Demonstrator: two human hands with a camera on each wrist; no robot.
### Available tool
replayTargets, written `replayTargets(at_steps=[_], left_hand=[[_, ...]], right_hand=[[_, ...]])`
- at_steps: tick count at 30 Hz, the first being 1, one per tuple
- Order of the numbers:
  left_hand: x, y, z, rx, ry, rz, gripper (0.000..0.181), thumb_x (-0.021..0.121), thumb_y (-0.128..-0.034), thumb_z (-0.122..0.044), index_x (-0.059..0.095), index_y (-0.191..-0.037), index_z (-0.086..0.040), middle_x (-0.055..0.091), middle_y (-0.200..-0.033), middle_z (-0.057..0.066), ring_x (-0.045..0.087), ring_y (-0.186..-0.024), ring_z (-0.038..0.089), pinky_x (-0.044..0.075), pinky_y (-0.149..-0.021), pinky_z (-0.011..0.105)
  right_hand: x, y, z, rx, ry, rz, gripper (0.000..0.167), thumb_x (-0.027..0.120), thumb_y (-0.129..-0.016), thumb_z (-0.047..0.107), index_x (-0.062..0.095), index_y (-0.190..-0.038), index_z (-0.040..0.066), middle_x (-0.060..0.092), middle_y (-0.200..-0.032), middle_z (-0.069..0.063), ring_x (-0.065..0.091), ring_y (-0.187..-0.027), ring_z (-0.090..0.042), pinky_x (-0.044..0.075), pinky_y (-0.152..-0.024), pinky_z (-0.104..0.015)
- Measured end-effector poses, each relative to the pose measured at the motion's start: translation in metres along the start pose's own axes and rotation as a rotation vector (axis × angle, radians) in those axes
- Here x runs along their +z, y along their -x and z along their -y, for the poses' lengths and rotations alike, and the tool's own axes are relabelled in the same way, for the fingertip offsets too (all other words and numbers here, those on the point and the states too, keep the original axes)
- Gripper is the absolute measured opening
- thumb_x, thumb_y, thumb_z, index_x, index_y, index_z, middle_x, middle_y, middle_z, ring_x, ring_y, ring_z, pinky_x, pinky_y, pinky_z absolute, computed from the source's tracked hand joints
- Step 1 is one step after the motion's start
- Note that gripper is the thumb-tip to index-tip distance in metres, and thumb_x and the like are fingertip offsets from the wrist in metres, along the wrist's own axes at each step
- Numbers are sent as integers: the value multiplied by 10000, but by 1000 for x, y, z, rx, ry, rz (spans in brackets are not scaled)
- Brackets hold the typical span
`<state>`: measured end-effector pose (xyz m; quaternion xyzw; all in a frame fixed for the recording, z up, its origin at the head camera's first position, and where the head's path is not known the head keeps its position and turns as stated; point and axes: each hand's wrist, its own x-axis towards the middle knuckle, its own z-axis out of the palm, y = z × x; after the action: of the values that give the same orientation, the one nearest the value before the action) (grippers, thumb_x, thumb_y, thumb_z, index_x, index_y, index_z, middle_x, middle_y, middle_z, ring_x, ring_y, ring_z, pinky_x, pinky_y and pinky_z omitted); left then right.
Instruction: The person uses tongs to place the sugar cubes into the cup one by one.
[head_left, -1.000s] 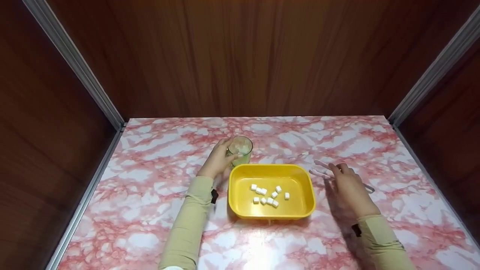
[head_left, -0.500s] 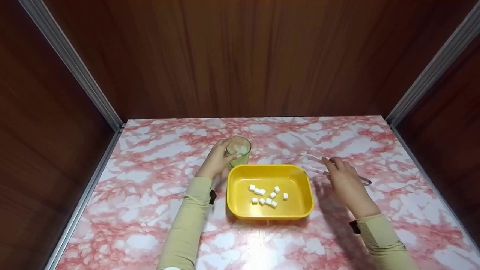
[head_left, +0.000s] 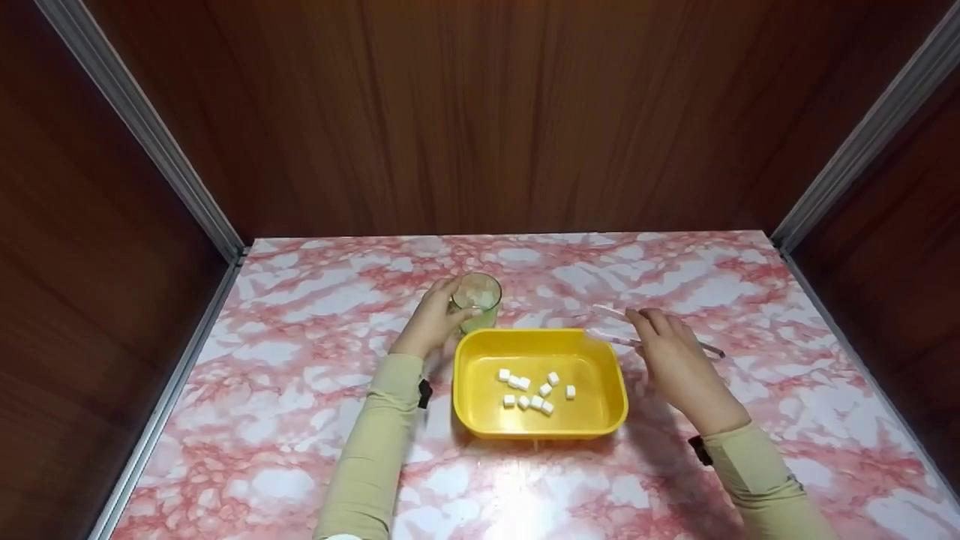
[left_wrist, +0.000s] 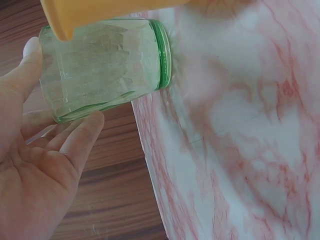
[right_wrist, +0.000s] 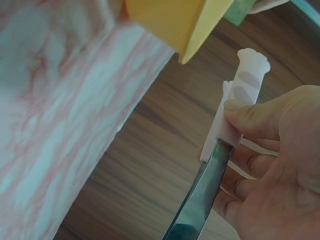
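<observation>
One glass (head_left: 484, 298), held by left hand (head_left: 429, 322), eleven o'clock off tray (head_left: 540, 433); right hand (head_left: 679, 367) pinches tongs (right_wrist: 217, 159) near two; light squeeze, high clearance advisable.

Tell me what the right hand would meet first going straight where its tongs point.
Probably the green glass in the left hand, ahead of the tongs. One tip overlaps the far rim of the yellow tray in the head view; height is unclear, so it might brush that first.
</observation>
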<state>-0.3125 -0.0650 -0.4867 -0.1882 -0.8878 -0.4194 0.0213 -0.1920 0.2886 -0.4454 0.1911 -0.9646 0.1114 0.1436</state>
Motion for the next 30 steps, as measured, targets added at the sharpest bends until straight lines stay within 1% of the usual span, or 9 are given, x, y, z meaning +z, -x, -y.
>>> replayTargets(at_steps=[4, 10, 15, 17, 21, 23, 26, 30], left_hand=[[0, 0, 1, 0, 1, 5, 688, 698, -887, -225, 371, -1446, 6, 439, -1396, 152, 440, -1243, 261, 372, -1044, 354], [0, 1, 1, -4, 17, 5, 679, 698, -889, -193, 369, -1451, -3, 434, -1392, 167, 487, -1164, 306, 406, -1003, 362], [0, 0, 1, -6, 19, 10, 694, 701, -886, -207, 358, -1465, -37, 440, -1385, 154, 528, -1053, 266, 448, -931, 346], [0, 0, 1, -7, 12, 11, 698, 699, -886, -226, 358, -1464, -33, 445, -1382, 148, 518, -1081, 248, 436, -954, 344], [0, 0, 1, -12, 0, 9, 704, 697, -885, -256, 364, -1458, -20, 435, -1400, 149, 452, -1226, 249, 380, -1037, 355], [0, 0, 0, -18, 3, 9, 701, 697, -886, -253, 366, -1458, -20, 430, -1406, 148, 428, -1261, 253, 366, -1054, 360], [0, 0, 0, -30, 8, 12, 700, 695, -887, -258, 366, -1458, -23, 418, -1417, 145, 427, -1257, 249, 369, -1051, 359], [0, 0, -1, -42, 14, 21, 691, 690, -889, -264, 372, -1460, -41, 406, -1428, 132, 464, -1191, 231, 421, -994, 336]], right_hand=[[1, -3, 5, -27, 13, -7, 509, 664, -857, -41, 467, -1326, -53, 490, -1238, -230, 452, -1136, -424, 334, -1013, -575], [1, -9, 13, -46, 31, 20, 483, 646, -862, -66, 487, -1317, -26, 493, -1247, -208, 466, -1132, -400, 394, -952, -597], [1, -10, 19, -73, 41, 44, 464, 630, -863, -85, 504, -1305, -18, 505, -1243, -189, 484, -1116, -377, 415, -940, -575], [2, -11, 20, -91, 47, 48, 453, 629, -871, -73, 507, -1303, -17, 508, -1240, -181, 491, -1115, -369, 424, -936, -553], [3, -13, 24, -117, 65, 59, 456, 647, -871, -44, 512, -1305, -2, 512, -1228, -160, 507, -1095, -356, 447, -916, -531], [3, -14, 25, -124, 71, 66, 461, 662, -864, -36, 521, -1300, 6, 518, -1220, -151, 513, -1084, -352, 453, -913, -527], [3, -14, 27, -133, 76, 71, 461, 679, -850, -39, 542, -1287, 13, 530, -1207, -142, 519, -1071, -345, 455, -917, -521], [5, -12, 27, -152, 83, 72, 468, 694, -820, -71, 565, -1263, 8, 543, -1179, -133, 526, -1048, -340, 459, -914, -505]])
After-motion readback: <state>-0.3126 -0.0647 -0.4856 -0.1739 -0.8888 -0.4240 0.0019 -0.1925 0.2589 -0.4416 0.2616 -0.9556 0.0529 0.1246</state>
